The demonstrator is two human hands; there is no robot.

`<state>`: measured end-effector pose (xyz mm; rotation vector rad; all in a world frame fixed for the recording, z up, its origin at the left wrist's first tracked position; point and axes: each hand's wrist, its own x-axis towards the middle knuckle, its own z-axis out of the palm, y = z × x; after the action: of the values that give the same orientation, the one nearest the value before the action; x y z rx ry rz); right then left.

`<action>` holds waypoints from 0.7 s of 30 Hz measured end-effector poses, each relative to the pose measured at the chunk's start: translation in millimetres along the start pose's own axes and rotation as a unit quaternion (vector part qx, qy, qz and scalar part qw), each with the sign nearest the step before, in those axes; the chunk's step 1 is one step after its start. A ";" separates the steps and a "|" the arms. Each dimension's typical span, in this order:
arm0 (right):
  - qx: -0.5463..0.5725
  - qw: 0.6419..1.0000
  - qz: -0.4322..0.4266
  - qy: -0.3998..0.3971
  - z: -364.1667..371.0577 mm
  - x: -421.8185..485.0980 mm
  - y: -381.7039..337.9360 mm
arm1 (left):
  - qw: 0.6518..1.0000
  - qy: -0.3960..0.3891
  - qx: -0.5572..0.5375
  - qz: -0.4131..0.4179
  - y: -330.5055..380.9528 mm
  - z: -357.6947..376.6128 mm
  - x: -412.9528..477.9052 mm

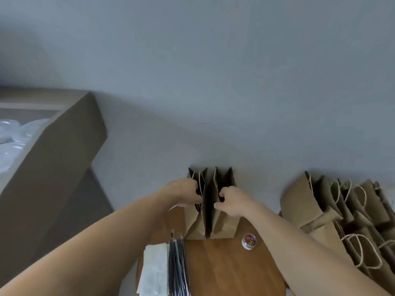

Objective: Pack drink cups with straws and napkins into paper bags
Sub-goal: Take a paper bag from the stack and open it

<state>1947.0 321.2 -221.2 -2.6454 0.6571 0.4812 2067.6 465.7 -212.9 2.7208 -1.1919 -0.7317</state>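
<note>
Two bags upright, side by side at far edge of worktop (224,270). Left hand (181,192) has grip pinched on rim of left bag (193,218); right hand (233,201) likewise on right bag (224,223). I judge step as spreading mouths open. No cups visible. Next move — fetch cup; straws (178,268), napkins (155,268) lie near.

head cam | faces forward-down | near paper bags (223,226) on table (224,270) | wall (213,60) above

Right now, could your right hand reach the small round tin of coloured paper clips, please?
Probably yes: the small round tin sits uncovered on the wooden table, close to the right hand. That hand grips a standing brown paper bag, though, and must let go first.
</note>
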 end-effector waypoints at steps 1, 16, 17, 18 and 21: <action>-0.001 1.000 0.016 0.013 2.9 1.2 8.3 | 1.000 -0.008 0.005 0.010 5.5 3.3 8.0; 0.038 0.996 0.068 0.050 34.8 90.9 115.3 | 0.998 -0.011 -0.048 -0.038 48.4 60.9 98.3; 0.044 0.996 0.058 0.044 39.3 97.8 119.1 | 0.997 -0.004 -0.060 -0.052 51.0 65.6 104.0; 0.049 0.997 0.049 0.037 44.1 104.0 122.6 | 0.995 0.001 -0.073 -0.065 53.7 70.6 109.2; 0.063 0.997 0.030 0.029 57.5 116.2 129.7 | 0.989 0.006 -0.101 -0.105 61.2 83.7 117.5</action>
<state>1965.2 195.7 -353.6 -2.5355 0.7601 0.3670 2056.7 349.0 -317.0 2.6992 -0.7878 -0.8092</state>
